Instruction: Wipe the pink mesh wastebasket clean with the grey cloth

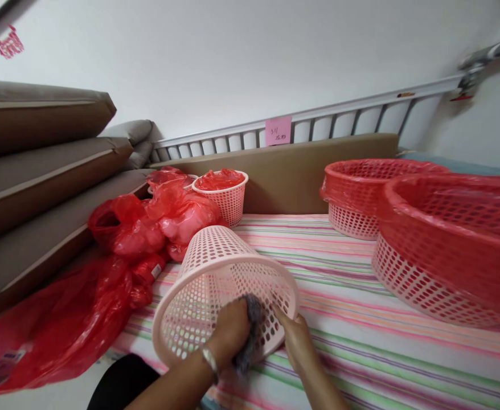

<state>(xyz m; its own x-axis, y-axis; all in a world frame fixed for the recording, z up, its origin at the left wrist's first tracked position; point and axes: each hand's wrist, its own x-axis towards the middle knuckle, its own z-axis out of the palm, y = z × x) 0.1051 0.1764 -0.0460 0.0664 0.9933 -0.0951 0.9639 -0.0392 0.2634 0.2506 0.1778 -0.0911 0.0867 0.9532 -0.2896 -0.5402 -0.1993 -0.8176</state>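
Observation:
A pink perforated plastic basket point(224, 263) lies on its side on the striped sheet, its mouth facing me. Inside the mouth, my left hand point(232, 326), with a silver bracelet at the wrist, is closed around a dark grey cloth point(252, 324) pressed near the basket's inner wall. My right hand point(295, 333) grips the basket's rim at the right, thumb on the inside and the other fingers mostly hidden behind the wall. The cloth's lower end hangs over the rim and looks blurred.
Red plastic bags point(160, 222) lie heaped at the left beside stacked cushions point(40, 193). Behind stands a smaller basket point(228, 202) lined in red. Two wide baskets point(429, 285) with red liners stand at right on the striped sheet point(339, 273). A radiator point(344, 125) runs along the wall.

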